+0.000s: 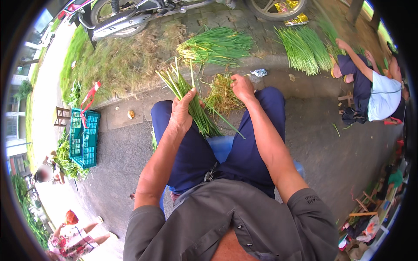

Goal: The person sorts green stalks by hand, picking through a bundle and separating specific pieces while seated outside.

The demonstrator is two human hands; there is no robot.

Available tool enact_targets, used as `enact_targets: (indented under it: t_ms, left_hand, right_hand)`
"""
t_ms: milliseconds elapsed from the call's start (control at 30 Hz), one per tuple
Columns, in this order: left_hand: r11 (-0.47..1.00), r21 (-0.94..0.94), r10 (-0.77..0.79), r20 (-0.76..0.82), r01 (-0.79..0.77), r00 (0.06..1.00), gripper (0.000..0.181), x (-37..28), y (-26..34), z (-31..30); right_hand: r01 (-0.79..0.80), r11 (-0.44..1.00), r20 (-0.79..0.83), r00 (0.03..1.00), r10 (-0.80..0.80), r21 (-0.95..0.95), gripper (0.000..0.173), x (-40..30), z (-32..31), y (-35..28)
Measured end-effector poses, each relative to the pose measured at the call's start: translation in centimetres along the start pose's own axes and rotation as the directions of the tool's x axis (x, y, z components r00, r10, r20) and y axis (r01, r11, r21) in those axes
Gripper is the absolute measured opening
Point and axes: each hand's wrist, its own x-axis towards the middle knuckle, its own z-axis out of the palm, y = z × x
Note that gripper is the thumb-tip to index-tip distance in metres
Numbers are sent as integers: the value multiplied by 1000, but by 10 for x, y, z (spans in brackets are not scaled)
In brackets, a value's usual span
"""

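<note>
My left hand (183, 109) grips a bunch of chive-like green stalks (203, 119) above my left thigh. Their pale ends point up and away, and the green tips hang between my knees. One stalk stands out above the thumb, and a loose leaf trails toward my right knee. With its fingers curled, my right hand (243, 87) is over the right side of a heap of yellowed leaf trimmings (223, 91); whether it pinches anything is hidden. Beyond the heap, a larger pile of the same stalks (217, 45) lies on the paving.
A low kerb (274, 63) runs in front of me, with a motorcycle (130, 23) beyond it. At left stands a green plastic crate (84, 138) with a red ribbon. More stalks (303, 49) lie at right, near a seated person (383, 94). Another person (75, 239) is at lower left.
</note>
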Motion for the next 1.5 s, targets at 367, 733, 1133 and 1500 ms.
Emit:
enact_targets:
  t_ms: [367,733,1133,1500]
  left_hand:
    - [984,-131,-112,54,118,992,22,-16,13,4]
    - [930,-288,-148,279,230,949,29,-16,11,9]
    - [871,-251,-209,589,423,780,34,0,-1,-5]
    - [765,-247,-274,711,595,648,52,7,-19,-12]
  right_hand:
    - [56,996,30,998,-54,-65,17,-27,8,-23]
    - [-6,962,138,990,-33,271,16,-22,1,-19]
    - [-32,530,189,951,-245,848,22,-61,-46,-88]
    - [-6,479,149,954,-262,878,21,-81,-43,-83]
